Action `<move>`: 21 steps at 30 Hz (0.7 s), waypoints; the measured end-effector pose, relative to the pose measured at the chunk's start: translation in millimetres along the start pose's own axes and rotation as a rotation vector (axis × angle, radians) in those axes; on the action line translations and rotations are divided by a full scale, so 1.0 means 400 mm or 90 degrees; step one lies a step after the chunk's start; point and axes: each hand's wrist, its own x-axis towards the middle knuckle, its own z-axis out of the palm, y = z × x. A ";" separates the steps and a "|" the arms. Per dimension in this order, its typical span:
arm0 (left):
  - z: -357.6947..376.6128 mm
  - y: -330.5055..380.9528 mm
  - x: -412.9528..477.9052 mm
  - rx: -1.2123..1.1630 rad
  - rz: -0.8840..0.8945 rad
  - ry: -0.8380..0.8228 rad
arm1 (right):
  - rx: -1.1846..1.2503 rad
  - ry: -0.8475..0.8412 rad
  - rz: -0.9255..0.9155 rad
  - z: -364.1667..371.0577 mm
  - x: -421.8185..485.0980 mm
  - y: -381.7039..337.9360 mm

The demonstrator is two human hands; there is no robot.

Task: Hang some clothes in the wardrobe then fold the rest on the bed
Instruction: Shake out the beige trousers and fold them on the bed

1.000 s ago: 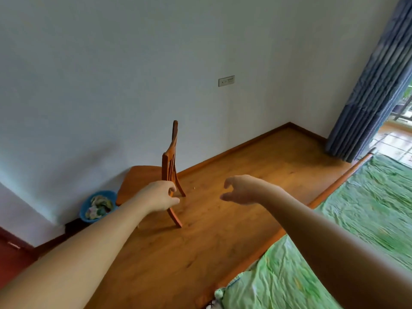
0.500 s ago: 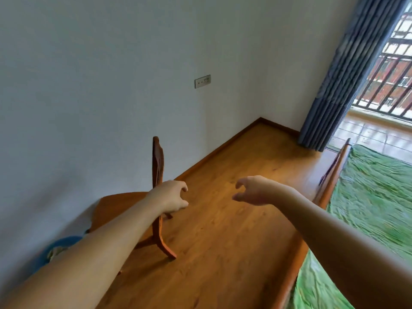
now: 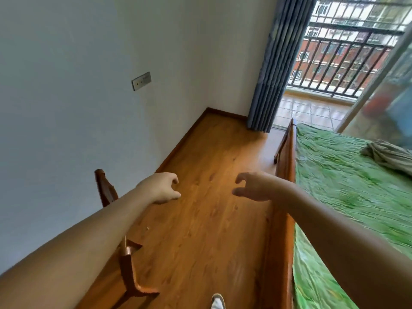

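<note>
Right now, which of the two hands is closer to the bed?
The right hand: it hovers just beside the wooden bed frame, while the left hand is out over the floor, nearer the wooden chair.

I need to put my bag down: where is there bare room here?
The green bed sheet is bare from the wooden bed frame across to the crumpled grey garment at its far right. The wooden floor is bare between wall and bed frame, up to the blue curtain. It is tighter low left, round the wooden chair.
</note>
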 end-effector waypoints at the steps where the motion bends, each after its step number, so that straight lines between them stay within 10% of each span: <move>1: -0.012 0.021 0.051 0.009 0.014 -0.005 | 0.006 0.000 0.027 -0.010 0.021 0.031; 21: -0.334 0.656 1.191 0.046 0.213 -0.054 | 0.109 0.042 0.197 -0.548 0.721 0.668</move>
